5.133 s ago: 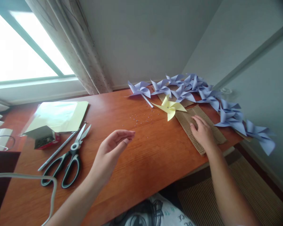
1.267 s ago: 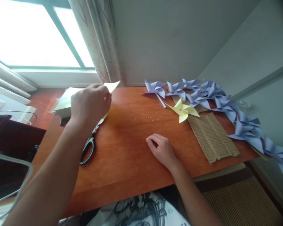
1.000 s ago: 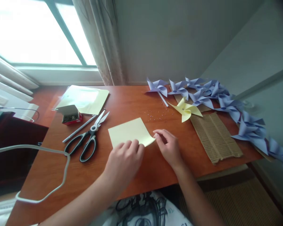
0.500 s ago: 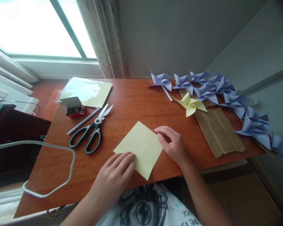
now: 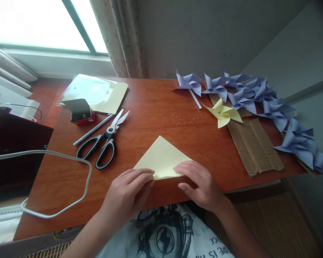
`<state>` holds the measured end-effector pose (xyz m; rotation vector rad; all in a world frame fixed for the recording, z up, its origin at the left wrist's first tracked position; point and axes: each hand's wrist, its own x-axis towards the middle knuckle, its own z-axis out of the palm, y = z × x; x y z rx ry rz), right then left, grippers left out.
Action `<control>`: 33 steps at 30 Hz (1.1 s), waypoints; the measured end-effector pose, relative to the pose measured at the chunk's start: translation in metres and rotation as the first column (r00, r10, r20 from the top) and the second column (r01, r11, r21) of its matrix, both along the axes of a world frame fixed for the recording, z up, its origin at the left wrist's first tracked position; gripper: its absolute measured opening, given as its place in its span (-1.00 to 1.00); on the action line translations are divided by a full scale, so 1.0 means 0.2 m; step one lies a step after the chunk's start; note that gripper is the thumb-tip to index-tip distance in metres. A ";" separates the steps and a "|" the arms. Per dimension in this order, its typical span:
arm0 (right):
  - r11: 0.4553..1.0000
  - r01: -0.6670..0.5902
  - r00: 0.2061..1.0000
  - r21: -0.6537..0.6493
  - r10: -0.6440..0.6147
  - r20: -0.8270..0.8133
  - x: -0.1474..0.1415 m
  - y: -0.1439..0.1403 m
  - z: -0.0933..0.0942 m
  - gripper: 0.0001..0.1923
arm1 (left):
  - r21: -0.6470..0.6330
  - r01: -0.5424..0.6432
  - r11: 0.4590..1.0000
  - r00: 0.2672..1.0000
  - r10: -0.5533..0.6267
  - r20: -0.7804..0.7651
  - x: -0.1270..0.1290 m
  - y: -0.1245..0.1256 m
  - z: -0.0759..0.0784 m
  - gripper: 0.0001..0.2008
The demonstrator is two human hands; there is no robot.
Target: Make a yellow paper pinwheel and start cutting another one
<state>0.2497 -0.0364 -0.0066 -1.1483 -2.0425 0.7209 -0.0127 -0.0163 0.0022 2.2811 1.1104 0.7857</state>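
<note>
A pale yellow paper sheet lies folded into a triangle near the front edge of the wooden table. My left hand presses its fingertips on the fold's left end. My right hand lies flat over the fold's right end. Both hands hold the paper down along its near edge.
Black scissors and a grey pen lie to the left, with a small red box and a yellow paper pack behind. A yellow pinwheel, several purple pinwheels and corrugated cardboard sit right. A white cable loops at left.
My left hand took a yellow sheet from the pack and laid it in front of me. Since half a second ago both hands have folded the square into a triangle.
</note>
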 end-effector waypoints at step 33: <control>0.999 -0.030 0.892 -0.027 0.039 0.451 -0.25 0.36 0.11 -0.61 | 0.076 -0.111 0.991 0.842 0.135 -0.523 0.24 -0.18 0.03 -0.40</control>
